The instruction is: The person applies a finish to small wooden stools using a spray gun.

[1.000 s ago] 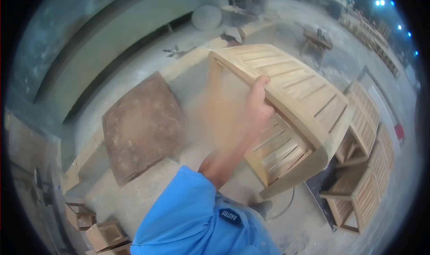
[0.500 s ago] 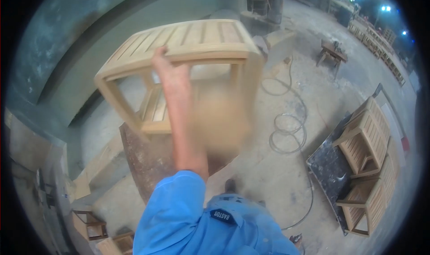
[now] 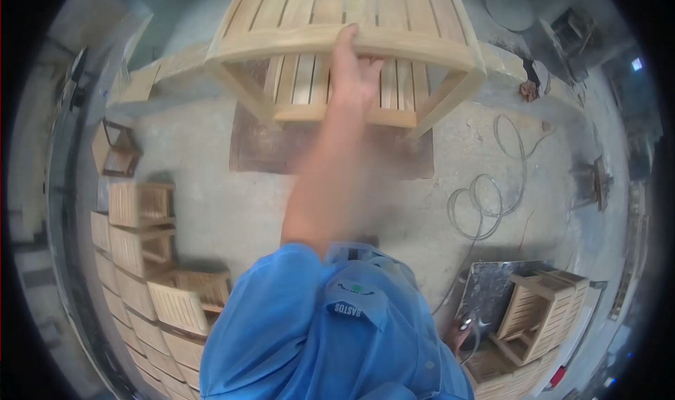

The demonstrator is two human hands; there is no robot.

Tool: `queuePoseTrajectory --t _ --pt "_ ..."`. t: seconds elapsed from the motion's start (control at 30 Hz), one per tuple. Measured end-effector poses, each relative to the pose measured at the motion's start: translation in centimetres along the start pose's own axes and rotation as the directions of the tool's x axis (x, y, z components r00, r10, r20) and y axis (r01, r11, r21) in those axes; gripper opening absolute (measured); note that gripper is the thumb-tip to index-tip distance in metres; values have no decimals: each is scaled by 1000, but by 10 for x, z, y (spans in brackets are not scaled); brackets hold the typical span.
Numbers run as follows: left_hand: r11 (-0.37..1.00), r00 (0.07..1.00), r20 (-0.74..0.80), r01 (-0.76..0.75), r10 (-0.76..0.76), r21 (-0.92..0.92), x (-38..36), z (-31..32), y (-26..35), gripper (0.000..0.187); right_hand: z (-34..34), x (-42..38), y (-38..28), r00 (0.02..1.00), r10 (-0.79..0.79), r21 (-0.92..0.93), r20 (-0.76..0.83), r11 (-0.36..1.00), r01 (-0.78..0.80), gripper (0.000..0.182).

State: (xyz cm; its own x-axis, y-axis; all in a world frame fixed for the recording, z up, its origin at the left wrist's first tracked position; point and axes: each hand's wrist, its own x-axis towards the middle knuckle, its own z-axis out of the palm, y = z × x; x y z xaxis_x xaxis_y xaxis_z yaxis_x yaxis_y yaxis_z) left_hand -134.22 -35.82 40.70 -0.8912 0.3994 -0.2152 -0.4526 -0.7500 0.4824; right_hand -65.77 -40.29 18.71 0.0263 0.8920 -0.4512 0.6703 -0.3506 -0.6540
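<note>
My left hand [image 3: 356, 73] grips the front rail of a pale wooden slatted stool [image 3: 344, 40], its thumb on the top edge and fingers underneath. The stool is upright, with a lower slatted shelf, above a brown board [image 3: 253, 150]. Low on the right, beside my blue clothing, my right hand [image 3: 455, 338] is partly visible, closed around a small metallic tool [image 3: 466, 323] with a hose near it. The tool's lower part is hidden.
Stacked slatted wooden pieces [image 3: 133, 242] stand at the lower left. More wooden pieces [image 3: 538, 308] are at the lower right by a dark speckled board [image 3: 481, 284]. A coiled hose [image 3: 478, 207] lies on the floor to the right. A low ledge [image 3: 176, 80] runs behind the stool.
The view has turned right, bringing the stacked pieces at left into sight. The stool, still in my left hand, now appears higher and more level. My right hand shows more clearly.
</note>
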Motion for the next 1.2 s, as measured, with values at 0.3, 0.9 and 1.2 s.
queuePoseTrajectory --t 0.3,0.9,1.2 --pt "340 873 276 -423 402 840 -82 -34 186 38 -13 28 -217 837 -546 108 -46 830 547 39" --pt "-667 696 675 -385 244 638 71 -67 219 80 352 -101 -485 264 -882 491 391 442 751 50" --pt "-707 745 622 -305 240 638 59 -65 237 75 445 -90 -547 251 -922 445 294 365 818 47"
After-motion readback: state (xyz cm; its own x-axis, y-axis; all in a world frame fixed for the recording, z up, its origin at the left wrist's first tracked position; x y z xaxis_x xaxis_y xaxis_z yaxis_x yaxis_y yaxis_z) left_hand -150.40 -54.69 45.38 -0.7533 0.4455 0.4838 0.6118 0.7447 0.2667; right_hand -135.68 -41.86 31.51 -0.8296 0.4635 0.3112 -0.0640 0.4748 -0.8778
